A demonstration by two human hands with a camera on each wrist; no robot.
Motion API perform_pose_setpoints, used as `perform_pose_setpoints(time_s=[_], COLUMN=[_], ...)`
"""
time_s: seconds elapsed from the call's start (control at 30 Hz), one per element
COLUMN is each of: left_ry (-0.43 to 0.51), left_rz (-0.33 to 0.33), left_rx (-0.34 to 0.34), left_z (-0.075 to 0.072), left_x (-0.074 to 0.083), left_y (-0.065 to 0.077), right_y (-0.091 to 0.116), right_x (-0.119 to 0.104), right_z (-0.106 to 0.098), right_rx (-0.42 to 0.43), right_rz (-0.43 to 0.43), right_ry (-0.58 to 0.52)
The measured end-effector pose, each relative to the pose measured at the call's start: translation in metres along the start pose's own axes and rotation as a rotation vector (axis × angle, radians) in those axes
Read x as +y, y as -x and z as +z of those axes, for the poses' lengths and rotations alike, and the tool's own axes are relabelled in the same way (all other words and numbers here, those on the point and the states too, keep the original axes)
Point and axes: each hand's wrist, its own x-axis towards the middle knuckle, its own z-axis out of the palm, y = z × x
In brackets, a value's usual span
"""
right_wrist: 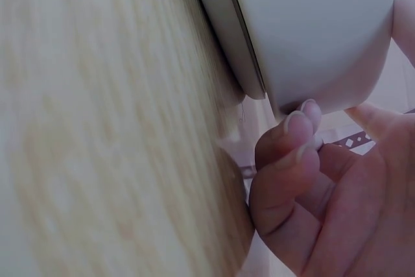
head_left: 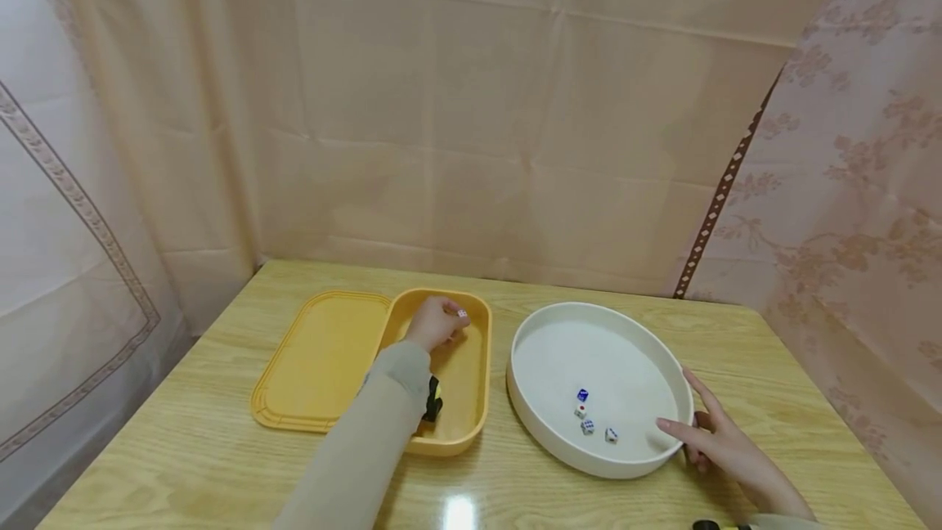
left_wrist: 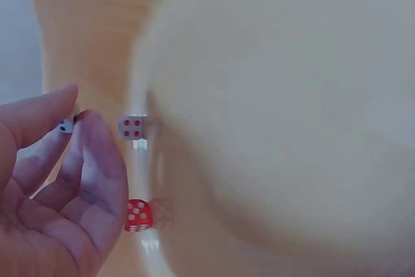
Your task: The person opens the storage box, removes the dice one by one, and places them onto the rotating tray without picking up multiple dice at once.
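Right of centre in the lower half of the head view, one white round tray point(head_left: 545, 436) stands on the wooden counter point(head_left: 184, 464). Four dice lie near one another on its floor: one blue die point(head_left: 583, 394), one white die with a red pip point(head_left: 580, 412), one blue-pipped white die point(head_left: 587, 427) and one dark-pipped white die point(head_left: 612, 435). Near the lower middle are one yellow box point(head_left: 467, 383) and, against its left side, one yellow lid point(head_left: 316, 366).

At the left of the left wrist view, the left hand point(head_left: 434, 324) pinches one small white die point(left_wrist: 67, 125) between thumb and fingertips, inside the box. Two more dice rest just beyond its fingers point(left_wrist: 107, 167): one with four red pips point(left_wrist: 132, 128), one red die point(left_wrist: 137, 216) with white pips.

The left arm, in a pale sleeve point(head_left: 361, 448), slants up and rightward from the bottom edge. From the lower right corner area, the right hand point(head_left: 728, 440) reaches leftward to grip the tray's wall, thumb over the rim, index finger stretched along the outside, the other fingers curled below.
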Motion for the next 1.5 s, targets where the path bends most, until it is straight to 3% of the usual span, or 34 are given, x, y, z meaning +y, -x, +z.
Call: perform_pose_setpoints(time_s=[0.2,0.3,0.73,1.13,1.5], left_ry=[0.196,0.237,0.279,0.308,0.274], left_rz=[-0.004,0.005,0.036,0.097,0.08], left_rx=[0.036,0.046,-0.001,-0.075,-0.128], left_z=[-0.002,-0.003,0.004,0.015,0.029], left_x=[0.011,0.017,0.042,0.066,0.073], left_y=[0.003,0.003,0.008,0.021,0.026], right_y=[0.0,0.0,0.0,0.001,0.0], right_x=[0.0,0.0,0.0,0.0,0.001], right_z=[0.0,-0.001,0.0,-0.001,0.0], right_rx=[-0.007,-0.005,-0.011,-0.013,-0.004], right_rz=[-0.001,-0.003,0.003,-0.007,0.003], right_ry=[0.001,0.008,-0.012,-0.02,-0.02])
